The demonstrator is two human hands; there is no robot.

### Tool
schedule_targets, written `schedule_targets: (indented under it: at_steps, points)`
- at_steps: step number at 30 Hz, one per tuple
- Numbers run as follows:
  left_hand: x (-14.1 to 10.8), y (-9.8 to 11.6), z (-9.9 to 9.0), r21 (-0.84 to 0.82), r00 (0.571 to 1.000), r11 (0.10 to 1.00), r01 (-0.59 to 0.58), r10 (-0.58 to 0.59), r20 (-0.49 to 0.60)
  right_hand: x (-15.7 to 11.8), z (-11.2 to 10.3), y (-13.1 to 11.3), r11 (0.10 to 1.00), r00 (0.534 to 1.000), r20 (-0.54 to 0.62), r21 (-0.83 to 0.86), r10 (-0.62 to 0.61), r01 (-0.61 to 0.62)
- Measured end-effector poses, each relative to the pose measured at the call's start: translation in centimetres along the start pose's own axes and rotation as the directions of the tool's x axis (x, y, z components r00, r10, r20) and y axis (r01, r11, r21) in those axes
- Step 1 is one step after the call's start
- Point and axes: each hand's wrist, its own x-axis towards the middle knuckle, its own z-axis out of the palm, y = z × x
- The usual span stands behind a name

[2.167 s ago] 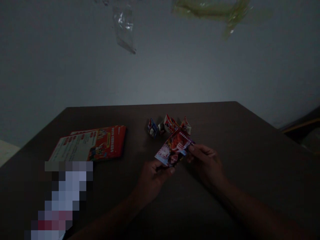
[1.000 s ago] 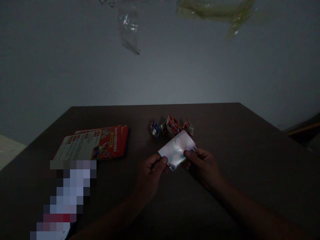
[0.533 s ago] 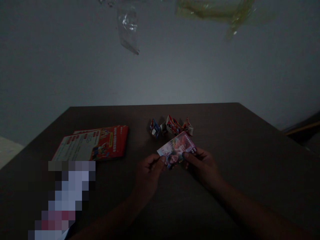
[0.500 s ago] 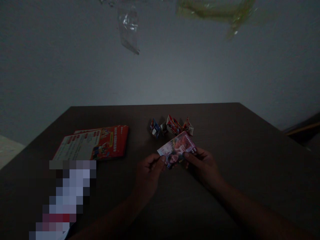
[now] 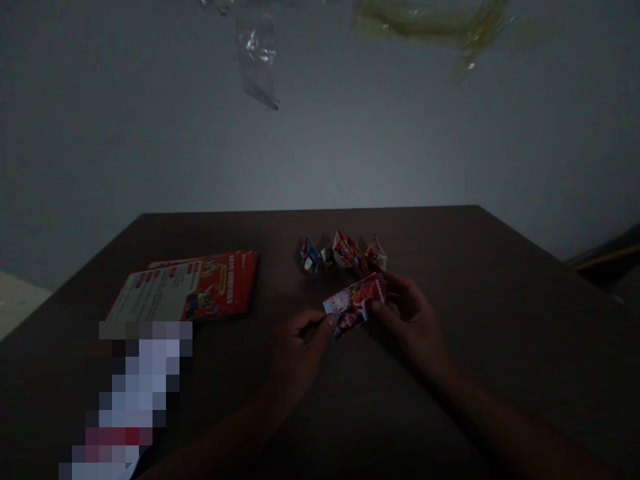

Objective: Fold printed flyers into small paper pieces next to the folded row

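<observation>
A small printed picture card (image 5: 354,303) with pink, red and blue artwork is held tilted above the table, between both hands. My left hand (image 5: 303,343) pinches its lower left corner between thumb and finger. My right hand (image 5: 413,320) grips its right end, thumb on the printed face and fingers behind. Just beyond the card stand several small folded paper pieces: a blue one (image 5: 310,257) at the left, a red one (image 5: 349,251) in the middle and another reddish one (image 5: 376,253) at the right.
A stack of red and white printed sheets (image 5: 230,283) lies on the dark table (image 5: 440,247) to the left. A pixelated pale patch (image 5: 145,393) covers the lower left. Behind the table rises a grey wall (image 5: 320,147) with clear plastic (image 5: 257,60) and yellowish tape (image 5: 425,23) on it.
The card has shifted slightly and turned, and its visible face looks narrower. My right hand's fingers have lifted and moved further behind the card's right end. My left hand stays nearly in place.
</observation>
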Motion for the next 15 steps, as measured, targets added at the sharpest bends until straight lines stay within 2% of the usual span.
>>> schedule_targets:
  at_steps: [5,10,15]
  points:
    - [0.06,-0.05,-0.08,0.048,0.995,0.994,-0.099,0.098,0.028,0.16,-0.30,0.22,1.000,1.000,-0.021,-0.006,0.017,-0.017]
    - [0.09,-0.04,-0.10,0.028,0.994,0.995,-0.099,0.098,0.040,-0.01,-0.32,0.32,0.997,0.994,-0.069,0.019,0.082,-0.081]
    - [0.18,0.12,-0.08,0.040,0.994,0.993,-0.111,0.110,0.029,-0.05,-0.23,0.46,0.997,0.994,-0.078,-0.001,0.074,-0.075]
